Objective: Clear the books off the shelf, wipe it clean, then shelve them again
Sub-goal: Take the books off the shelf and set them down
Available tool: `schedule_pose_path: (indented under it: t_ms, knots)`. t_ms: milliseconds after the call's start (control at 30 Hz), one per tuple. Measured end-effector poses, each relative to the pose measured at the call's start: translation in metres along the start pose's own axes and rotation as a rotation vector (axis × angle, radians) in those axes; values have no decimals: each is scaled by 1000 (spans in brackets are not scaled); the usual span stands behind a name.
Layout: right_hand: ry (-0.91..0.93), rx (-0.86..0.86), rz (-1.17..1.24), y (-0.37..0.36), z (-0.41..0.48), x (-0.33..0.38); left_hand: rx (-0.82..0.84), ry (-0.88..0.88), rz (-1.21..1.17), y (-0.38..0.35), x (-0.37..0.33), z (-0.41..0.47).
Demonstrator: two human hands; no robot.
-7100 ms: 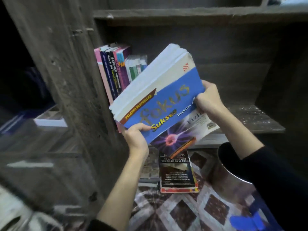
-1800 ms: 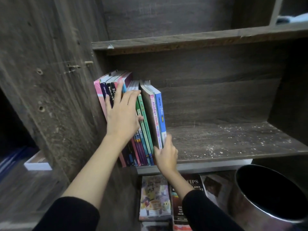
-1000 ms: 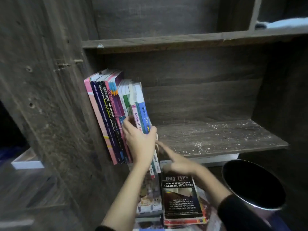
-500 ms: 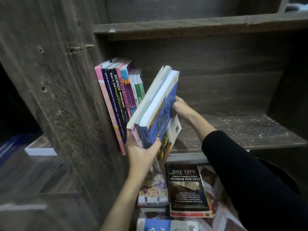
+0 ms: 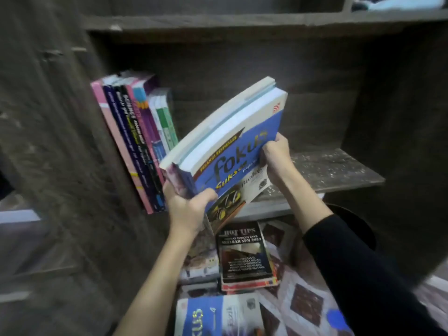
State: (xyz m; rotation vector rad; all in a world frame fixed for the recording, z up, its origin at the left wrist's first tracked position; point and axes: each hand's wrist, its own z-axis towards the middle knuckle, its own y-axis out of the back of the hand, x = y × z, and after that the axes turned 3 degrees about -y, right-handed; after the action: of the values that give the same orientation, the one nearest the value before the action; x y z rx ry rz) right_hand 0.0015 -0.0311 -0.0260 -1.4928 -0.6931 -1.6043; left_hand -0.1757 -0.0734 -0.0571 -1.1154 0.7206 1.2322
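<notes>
head view: left hand (image 5: 186,207) and right hand (image 5: 276,155) grip tilted books (image 5: 228,151) at opposite ends.

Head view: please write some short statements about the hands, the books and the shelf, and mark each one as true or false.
1. The left hand and the right hand both grip the blue Fokus book. True.
2. The shelf board has pale specks on its bare part. True.
3. The shelf board holds no books. False: a row of books leans at its left end.
4. The black Hot Tips book stands upright on the shelf board. False: it lies flat below the shelf, cover up.
5. The blue Fokus book is held alone. False: at least one more book is gripped behind it.
</notes>
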Motion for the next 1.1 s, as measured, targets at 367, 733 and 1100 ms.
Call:
schedule_pose_path:
  t_ms: [367,733,1100]
  knots:
    - [-150,-443,-89,162,-83,-76,524,313,176,-55,58,-72]
    - [-718,-658,-424,245,-156,-233,588,1104,320,-49,254,-163]
    - [-1059,-472,-741,289,-163,-339,449,1370,421,-55,332,-220]
